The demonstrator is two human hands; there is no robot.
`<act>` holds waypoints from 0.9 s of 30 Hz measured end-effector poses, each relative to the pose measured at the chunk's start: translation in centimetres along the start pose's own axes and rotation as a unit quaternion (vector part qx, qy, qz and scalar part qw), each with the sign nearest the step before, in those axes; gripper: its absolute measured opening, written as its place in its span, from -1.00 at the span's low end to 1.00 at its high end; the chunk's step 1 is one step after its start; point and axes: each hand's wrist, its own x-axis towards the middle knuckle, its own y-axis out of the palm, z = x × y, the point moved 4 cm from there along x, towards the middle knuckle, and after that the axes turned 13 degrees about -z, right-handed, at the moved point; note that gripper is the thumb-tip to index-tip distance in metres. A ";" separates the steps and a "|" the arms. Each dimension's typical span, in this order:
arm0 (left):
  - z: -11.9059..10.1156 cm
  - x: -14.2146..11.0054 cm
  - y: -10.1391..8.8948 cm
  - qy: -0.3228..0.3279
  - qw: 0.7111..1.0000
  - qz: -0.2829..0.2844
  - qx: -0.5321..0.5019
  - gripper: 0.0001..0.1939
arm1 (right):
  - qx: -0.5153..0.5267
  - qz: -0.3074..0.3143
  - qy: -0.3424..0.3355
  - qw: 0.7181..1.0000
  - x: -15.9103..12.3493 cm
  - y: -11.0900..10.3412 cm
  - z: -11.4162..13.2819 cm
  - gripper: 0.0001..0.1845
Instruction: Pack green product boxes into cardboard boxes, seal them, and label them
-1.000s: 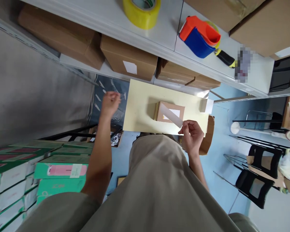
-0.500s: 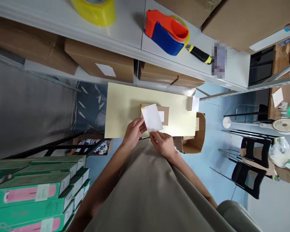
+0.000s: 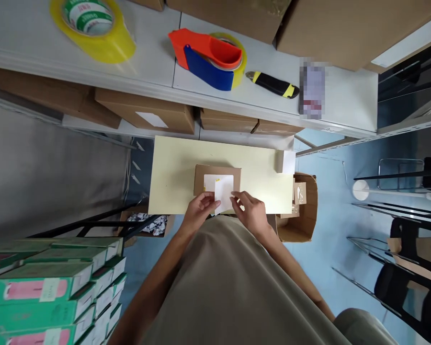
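Note:
A small cardboard box [image 3: 217,170] lies on the pale yellow board [image 3: 172,177] in front of me. On its top is a white label [image 3: 209,181]. Over that, nearer my body, I hold a white sheet like a label [image 3: 224,195] with a small yellow mark at its top edge. My left hand [image 3: 200,211] pinches its left edge low down, thumb on top. At the right edge, the thumb and forefinger of my right hand [image 3: 251,211] close on the sheet. It partly covers the box and the label below.
A stack of white paper [image 3: 286,162] stands at the board's right end, beside an open carton [image 3: 305,215]. The shelf above holds a tape roll [image 3: 96,28], tape dispenser [image 3: 208,57] and utility knife [image 3: 273,85]. Green boxes [image 3: 36,292] are piled at lower left.
My left hand came in from the left to the sheet, which my right hand alone held at first. The sheet turned upright between both hands and is now over the box.

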 end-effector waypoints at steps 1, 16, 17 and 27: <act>0.0 -0.1 0.3 0.008 1.000 0.003 0.018 -0.31 | 0.012 -0.026 -0.001 1.000 0.6 -0.7 -0.6 -0.72; -1.4 -1.3 1.9 0.139 0.976 0.005 0.168 -0.59 | 0.009 0.046 -0.067 0.997 3.7 -1.4 -3.8 -0.84; -1.2 -1.2 1.8 0.145 0.974 0.002 0.176 -0.61 | 0.001 0.052 -0.068 0.996 3.6 -1.4 -3.6 -0.85; 3.4 2.6 -3.0 0.082 0.989 -0.108 0.052 -0.19 | 0.017 0.071 -0.124 0.990 -0.1 -1.2 0.2 -0.85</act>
